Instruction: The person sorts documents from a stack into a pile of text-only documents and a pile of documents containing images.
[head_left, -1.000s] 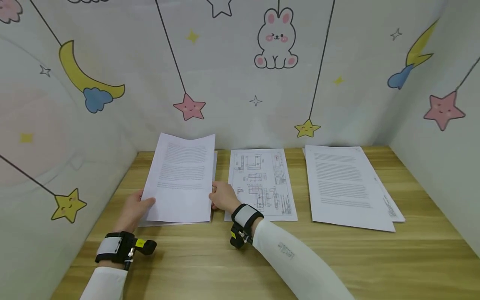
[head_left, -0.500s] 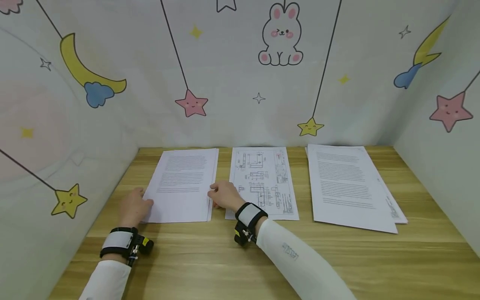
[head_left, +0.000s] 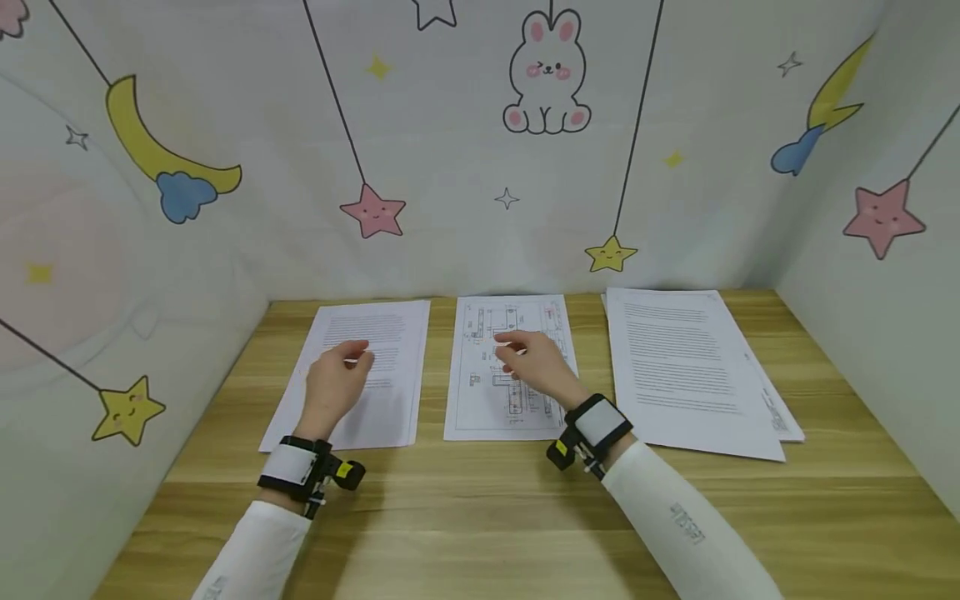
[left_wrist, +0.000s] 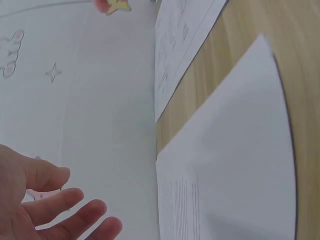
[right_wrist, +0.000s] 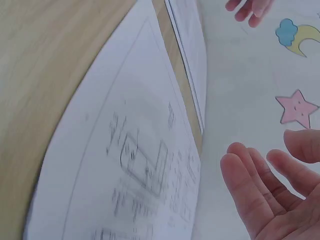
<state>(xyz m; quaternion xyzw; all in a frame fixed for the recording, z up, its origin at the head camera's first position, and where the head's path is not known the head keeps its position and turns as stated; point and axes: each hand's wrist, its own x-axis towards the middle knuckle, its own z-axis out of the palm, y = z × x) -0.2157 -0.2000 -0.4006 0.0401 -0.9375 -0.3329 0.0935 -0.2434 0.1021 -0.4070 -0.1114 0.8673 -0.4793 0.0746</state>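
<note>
My left hand [head_left: 335,385] hovers above the left stack of printed paper [head_left: 386,417], holding nothing. In the left wrist view its fingers [left_wrist: 75,220] are loosely bent and apart, clear of the sheets. My right hand [head_left: 538,363] is raised over the middle sheet, a technical drawing [head_left: 472,408] with bracket-like outlines. Nothing lies between its thumb and relaxed fingers [right_wrist: 245,182] in the right wrist view. Each hand hides part of the page beneath it in the head view.
To the right, a text page [head_left: 682,367] lies askew over another drawing sheet [head_left: 783,421], whose edge sticks out. The wooden table [head_left: 465,533] meets a patterned cloth wall [head_left: 442,125] at the back and sides.
The left stack went from being held tilted up to lying flat. Both hands have since let go and lifted, moving right; the right hand is now over the middle drawing.
</note>
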